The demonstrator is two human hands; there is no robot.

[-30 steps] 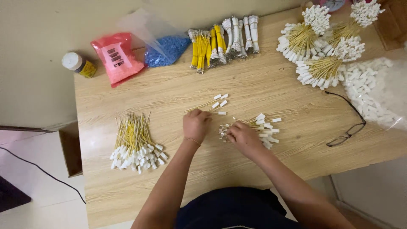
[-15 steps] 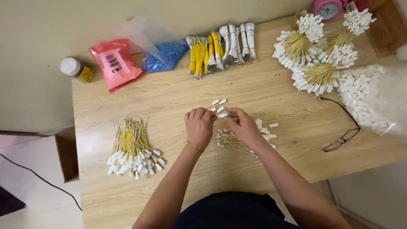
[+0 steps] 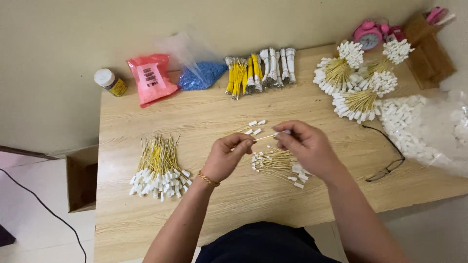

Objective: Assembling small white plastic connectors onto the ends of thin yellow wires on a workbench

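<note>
Both hands raised mid-table, left hand and right hand each in a fingertip pinch grip.

at the table's far left edge we see a small jar with a white lid and a yellow label. just right of it lies a flat pink packet bearing a white printed label. next to that sits a clear bag of blue bits. at the right edge we find a big clear bag of white pieces.

Light wooden table against a plain beige wall, pale tiled floor, black cable
</note>
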